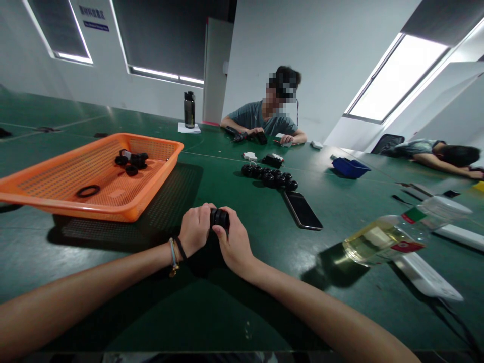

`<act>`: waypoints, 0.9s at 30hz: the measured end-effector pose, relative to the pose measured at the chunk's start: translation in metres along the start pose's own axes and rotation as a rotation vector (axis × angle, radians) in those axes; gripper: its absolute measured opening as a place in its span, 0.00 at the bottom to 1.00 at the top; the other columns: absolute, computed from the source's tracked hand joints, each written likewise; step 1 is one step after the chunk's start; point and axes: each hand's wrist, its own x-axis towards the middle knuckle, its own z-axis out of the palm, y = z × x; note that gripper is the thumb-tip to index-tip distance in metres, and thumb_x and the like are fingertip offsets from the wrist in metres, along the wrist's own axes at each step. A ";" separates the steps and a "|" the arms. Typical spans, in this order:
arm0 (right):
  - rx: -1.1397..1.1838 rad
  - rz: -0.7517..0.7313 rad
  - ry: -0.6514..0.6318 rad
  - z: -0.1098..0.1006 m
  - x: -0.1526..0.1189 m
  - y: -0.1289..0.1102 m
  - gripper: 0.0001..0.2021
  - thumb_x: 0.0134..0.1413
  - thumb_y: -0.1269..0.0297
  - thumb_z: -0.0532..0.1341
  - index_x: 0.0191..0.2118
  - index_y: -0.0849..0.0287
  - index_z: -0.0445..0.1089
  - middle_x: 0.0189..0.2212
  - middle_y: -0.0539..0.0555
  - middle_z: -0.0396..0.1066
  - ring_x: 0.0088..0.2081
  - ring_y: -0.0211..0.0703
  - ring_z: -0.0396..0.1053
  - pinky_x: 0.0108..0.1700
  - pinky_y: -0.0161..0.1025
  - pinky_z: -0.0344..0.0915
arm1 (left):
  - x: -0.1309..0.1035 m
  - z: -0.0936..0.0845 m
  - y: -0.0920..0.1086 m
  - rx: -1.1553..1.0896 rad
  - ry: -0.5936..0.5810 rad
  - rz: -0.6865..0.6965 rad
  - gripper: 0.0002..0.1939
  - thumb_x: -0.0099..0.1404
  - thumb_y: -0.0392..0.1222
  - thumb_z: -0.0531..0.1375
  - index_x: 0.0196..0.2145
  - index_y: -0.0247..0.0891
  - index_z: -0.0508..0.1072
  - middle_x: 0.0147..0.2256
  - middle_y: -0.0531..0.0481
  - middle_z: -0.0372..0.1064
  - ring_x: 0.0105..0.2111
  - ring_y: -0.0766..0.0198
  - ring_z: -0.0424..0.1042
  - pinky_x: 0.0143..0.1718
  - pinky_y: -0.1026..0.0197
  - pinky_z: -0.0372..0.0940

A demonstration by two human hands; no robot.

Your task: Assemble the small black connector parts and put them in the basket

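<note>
Between my two hands is a small black cylindrical part (220, 218) with ridged rings, held just above the green table (264, 312). My left hand (194, 229) is closed on its left end, the fingertips mostly hidden from me. My right hand (236, 244) grips the right end, thumb in front and fingers behind. To the left stands an orange perforated basket (151, 201) with several black parts (132, 160) and a black ring (88, 191) in it. Beyond my hands lies a group of shiny black round pieces (268, 176).
A phone (303, 210) lies right of my hands. Farther right are a bottle of yellow liquid (381, 242), a white power strip (427, 277) and a blue bin (350, 167). A person (260, 118) works across the table; another (434, 151) leans on it. A dark bottle (189, 111) stands at the back.
</note>
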 end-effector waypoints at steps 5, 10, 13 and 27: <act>0.041 0.164 -0.019 0.002 -0.003 -0.010 0.15 0.56 0.57 0.48 0.44 0.60 0.58 0.36 0.57 0.66 0.37 0.46 0.66 0.40 0.44 0.64 | 0.001 0.000 -0.001 -0.010 -0.006 0.012 0.24 0.63 0.41 0.35 0.25 0.36 0.68 0.20 0.48 0.66 0.22 0.63 0.66 0.26 0.63 0.58; -0.013 0.104 -0.044 -0.001 0.003 -0.001 0.16 0.55 0.54 0.48 0.44 0.60 0.58 0.35 0.56 0.67 0.36 0.45 0.67 0.38 0.43 0.64 | 0.004 0.001 -0.002 -0.011 -0.013 0.013 0.22 0.62 0.40 0.35 0.24 0.37 0.66 0.21 0.49 0.66 0.23 0.63 0.66 0.27 0.63 0.58; -0.108 -0.085 -0.139 -0.010 0.013 0.017 0.20 0.53 0.49 0.49 0.43 0.60 0.60 0.35 0.56 0.68 0.35 0.45 0.67 0.38 0.43 0.65 | 0.006 0.004 -0.002 -0.109 -0.031 -0.017 0.19 0.62 0.40 0.38 0.21 0.38 0.63 0.21 0.50 0.65 0.24 0.63 0.65 0.26 0.64 0.59; -0.250 -0.662 -0.276 -0.031 0.027 0.037 0.25 0.53 0.45 0.46 0.44 0.61 0.60 0.31 0.58 0.67 0.31 0.45 0.62 0.35 0.44 0.63 | 0.002 0.018 -0.009 -0.427 -0.320 -0.217 0.21 0.62 0.48 0.40 0.16 0.39 0.55 0.11 0.56 0.54 0.11 0.69 0.56 0.13 0.67 0.53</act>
